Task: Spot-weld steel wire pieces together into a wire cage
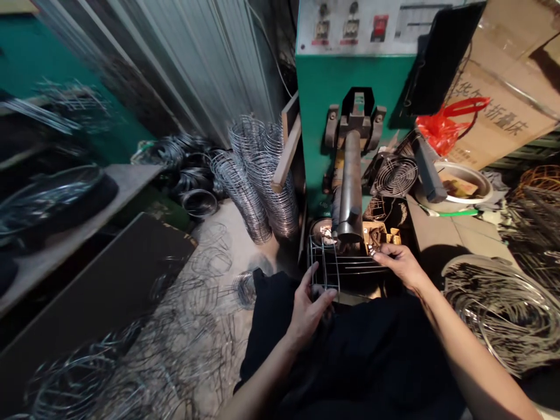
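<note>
Evidently, the wire frame (324, 265), at the foot of the green machine (315, 111), has its bars crossed already; whether joints are left cannot be told. The left hand (304, 306) holds its near end; the right hand (402, 266) is well apart, its grip unclear. The machine's metal arm (352, 181) overhangs closely. Ring stacks (258, 181) stand left of the machine, wire pieces (503, 309) right.

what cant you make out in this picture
All in the head view:
Wire frame: lower part hidden by the left hand.
Anything in the right hand: too small.
Green machine: top cut off by the upper edge.
Wire loops, lower left: blurred.
</note>
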Demonstrator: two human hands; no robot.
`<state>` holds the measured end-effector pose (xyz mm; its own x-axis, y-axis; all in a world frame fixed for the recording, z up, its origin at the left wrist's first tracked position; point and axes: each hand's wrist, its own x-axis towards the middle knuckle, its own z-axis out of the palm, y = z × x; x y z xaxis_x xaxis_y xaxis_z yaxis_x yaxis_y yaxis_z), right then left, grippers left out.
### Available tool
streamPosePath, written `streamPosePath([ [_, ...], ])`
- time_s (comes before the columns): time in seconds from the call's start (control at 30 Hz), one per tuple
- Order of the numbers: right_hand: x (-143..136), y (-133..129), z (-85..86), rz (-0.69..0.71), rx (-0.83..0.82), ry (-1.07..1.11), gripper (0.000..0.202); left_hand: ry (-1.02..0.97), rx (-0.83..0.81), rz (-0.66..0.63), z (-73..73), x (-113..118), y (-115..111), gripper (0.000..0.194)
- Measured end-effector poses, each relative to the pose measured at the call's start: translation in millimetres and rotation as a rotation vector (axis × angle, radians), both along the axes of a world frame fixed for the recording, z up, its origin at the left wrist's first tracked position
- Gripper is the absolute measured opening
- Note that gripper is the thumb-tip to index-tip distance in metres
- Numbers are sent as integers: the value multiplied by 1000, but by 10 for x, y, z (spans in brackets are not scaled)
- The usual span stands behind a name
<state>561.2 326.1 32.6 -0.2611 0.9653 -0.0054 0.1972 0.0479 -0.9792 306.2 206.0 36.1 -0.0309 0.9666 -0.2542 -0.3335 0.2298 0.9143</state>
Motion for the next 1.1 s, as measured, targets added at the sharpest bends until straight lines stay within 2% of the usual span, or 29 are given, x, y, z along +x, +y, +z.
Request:
streamPosePath([
  [0.27, 36, 87, -47, 8, -24, -47, 49, -7, -11, 7, -19, 43, 46, 95],
  [0.5, 46, 91, -6, -13, -13, -73, 54, 6, -4, 20, -8, 69, 90, 91],
  [0.77, 51, 114, 38, -31, -3, -103, 59, -20, 18, -2, -23, 94, 154, 96],
  [1.03, 83, 126, 75, -45, 31, -79, 51, -47, 2, -33, -69, 84, 194, 93],
  [1.1, 82, 76, 73, -86, 81, -88, 45, -37, -6, -24, -87, 82, 196, 92],
])
